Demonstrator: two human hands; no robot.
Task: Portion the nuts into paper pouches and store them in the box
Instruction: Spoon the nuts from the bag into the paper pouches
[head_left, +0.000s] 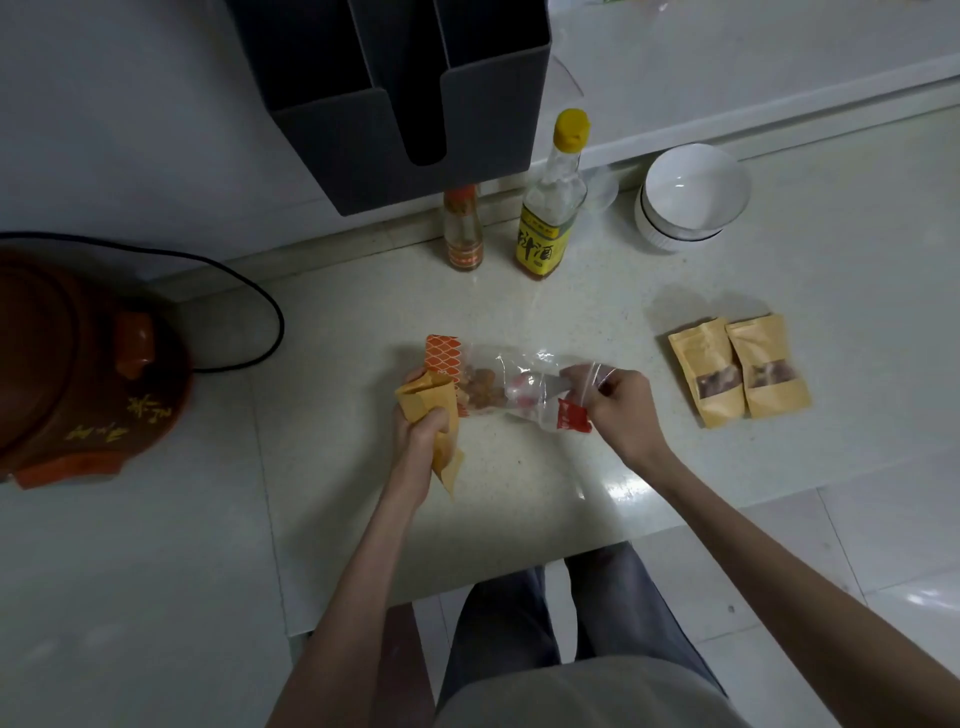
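Pale, glossy countertop (519, 499) fills the scene, with the person's legs at its near edge. Nearest, the left hand (423, 423) is closed around an open paper pouch (434, 410), its mouth turned toward the clear nut bag (498, 382) lying just beyond. The right hand (615, 400) pinches the bag's loose right end; nuts (483, 389) sit bunched at its left end, beside the pouch. To the right lie two filled pouches (740, 371) side by side, nuts showing through their windows. By my reading, two portions are done, a third is being filled, and none is stored yet. Farther back stand two bottles (550, 208), stacked white bowls (691, 197) and a dark box (415, 104).
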